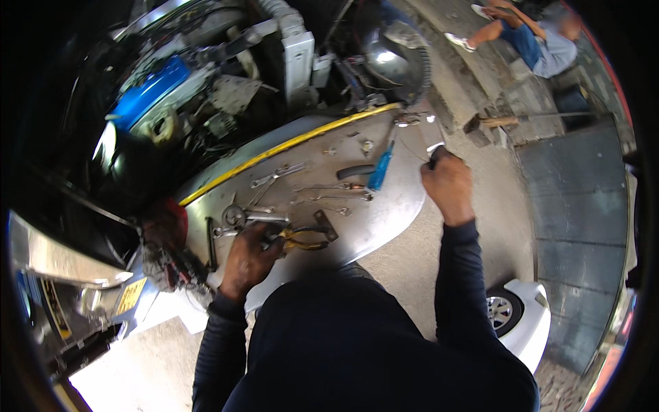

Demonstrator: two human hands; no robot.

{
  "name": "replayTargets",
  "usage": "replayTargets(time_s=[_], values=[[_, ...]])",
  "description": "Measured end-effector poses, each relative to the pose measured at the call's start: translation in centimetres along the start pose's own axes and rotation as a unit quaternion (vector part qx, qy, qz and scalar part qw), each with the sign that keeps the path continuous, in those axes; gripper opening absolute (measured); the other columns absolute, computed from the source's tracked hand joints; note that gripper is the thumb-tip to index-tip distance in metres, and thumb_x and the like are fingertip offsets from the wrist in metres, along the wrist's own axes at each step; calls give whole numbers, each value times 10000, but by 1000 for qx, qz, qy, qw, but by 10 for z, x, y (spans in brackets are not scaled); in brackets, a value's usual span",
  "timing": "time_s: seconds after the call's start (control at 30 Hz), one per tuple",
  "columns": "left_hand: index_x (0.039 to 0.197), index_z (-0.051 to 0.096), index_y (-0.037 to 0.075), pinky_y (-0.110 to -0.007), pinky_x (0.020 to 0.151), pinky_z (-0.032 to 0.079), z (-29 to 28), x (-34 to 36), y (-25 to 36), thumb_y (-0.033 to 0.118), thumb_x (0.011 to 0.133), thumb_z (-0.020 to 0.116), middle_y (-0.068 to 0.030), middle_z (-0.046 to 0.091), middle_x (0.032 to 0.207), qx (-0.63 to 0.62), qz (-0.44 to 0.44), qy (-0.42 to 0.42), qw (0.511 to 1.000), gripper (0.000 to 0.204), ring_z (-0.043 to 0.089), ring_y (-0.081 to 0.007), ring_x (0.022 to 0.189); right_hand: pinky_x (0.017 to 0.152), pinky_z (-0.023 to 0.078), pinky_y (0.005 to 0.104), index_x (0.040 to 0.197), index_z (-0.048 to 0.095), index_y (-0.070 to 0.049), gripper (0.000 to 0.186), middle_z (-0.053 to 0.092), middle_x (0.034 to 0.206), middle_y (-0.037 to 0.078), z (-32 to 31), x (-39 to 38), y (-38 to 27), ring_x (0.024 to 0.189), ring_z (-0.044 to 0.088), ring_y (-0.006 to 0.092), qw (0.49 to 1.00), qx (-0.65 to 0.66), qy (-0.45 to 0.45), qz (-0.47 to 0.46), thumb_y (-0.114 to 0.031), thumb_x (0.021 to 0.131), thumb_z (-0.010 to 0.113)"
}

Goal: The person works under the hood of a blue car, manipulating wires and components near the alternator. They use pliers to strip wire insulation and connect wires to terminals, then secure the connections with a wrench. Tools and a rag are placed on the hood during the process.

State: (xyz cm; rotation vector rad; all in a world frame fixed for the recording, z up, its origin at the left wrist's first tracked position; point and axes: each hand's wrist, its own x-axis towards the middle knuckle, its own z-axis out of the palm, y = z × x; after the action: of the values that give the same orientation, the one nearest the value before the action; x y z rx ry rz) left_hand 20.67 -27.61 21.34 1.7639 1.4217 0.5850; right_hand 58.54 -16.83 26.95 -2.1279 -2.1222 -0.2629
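Observation:
My left hand (250, 261) is curled at the head end of yellow-handled pliers (302, 244) lying on a silver metal panel (371, 223), among several wrenches (280, 175), a ratchet-like tool (235, 216) and a rusty bracket (325, 226). My right hand (445, 180), past the panel's right edge, is closed on a small dark object (436, 154) with a bright pale end; its full shape is hidden. Left of it on the panel lie a blue-handled screwdriver (380, 168) and a short black hose piece (355, 172). A yellow strip (288, 144) runs along the panel's far edge.
An open engine bay (220, 103) fills the upper left. Dark crumpled cloth (168, 261) is at the panel's left. A person (528, 38) sits on concrete steps at upper right, near a long wooden-handled tool (499, 121). A white car's wheel (500, 312) shows at lower right.

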Motion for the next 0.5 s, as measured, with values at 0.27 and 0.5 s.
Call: replayTargets(time_s=[0.27,0.5], values=[[1370,571,28,-428,856,612,16,18,-1,24,1064,407,-192,703,1179,-383,-34,123,915,347,738,-308,999,643,561,376,943,634,-12,174,674,860,158,-46,-75,-144,719,697,307,872,421,-25,-248,-6,804,740],[1322,617,-1,-266,663,530,-34,-32,-38,83,1080,450,-12,585,855,-390,-143,171,894,306,572,-96,731,891,529,465,1162,622,-15,467,625,1141,181,27,-92,-184,1043,626,369,883,275,-115,-362,-248,812,825]])
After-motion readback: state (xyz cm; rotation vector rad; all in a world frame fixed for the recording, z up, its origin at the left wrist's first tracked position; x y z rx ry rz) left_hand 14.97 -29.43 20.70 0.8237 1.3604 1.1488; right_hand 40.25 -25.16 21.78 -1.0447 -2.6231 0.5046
